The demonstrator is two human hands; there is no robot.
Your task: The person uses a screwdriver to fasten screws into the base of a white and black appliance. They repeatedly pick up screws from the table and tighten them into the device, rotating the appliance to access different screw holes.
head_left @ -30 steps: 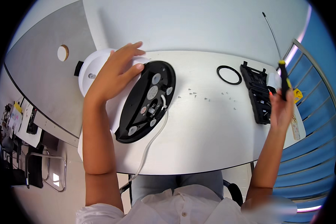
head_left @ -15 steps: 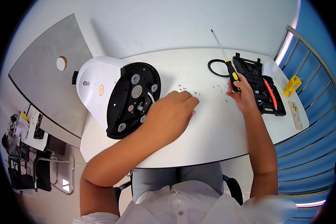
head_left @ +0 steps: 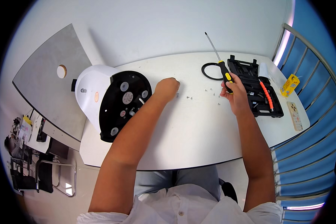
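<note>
Clock centre: middle of the tabletop (head_left: 198, 138), with twelve pointing away from the person.
White housing (head_left: 91, 84): lies on its side between nine and ten o'clock.
Black base plate (head_left: 114, 108): at nine o'clock, against the housing's right end.
Left hand (head_left: 168, 89): at eleven o'clock, by the loose screws (head_left: 190, 98); fingers drawn in narrow, tips hidden, so I cannot tell whether a screw is pinched.
Right hand (head_left: 236, 91): at two o'clock, wrapped round the screwdriver (head_left: 223, 67), whose tip points toward eleven and touches no screw.
Black ring (head_left: 203, 72): at one o'clock, apart from the housing.
Tool case (head_left: 277, 109): open at two o'clock.
Done: housing and plate sit together; whether fastened, I cannot tell.
Left: several screws and the ring appear unfitted.
</note>
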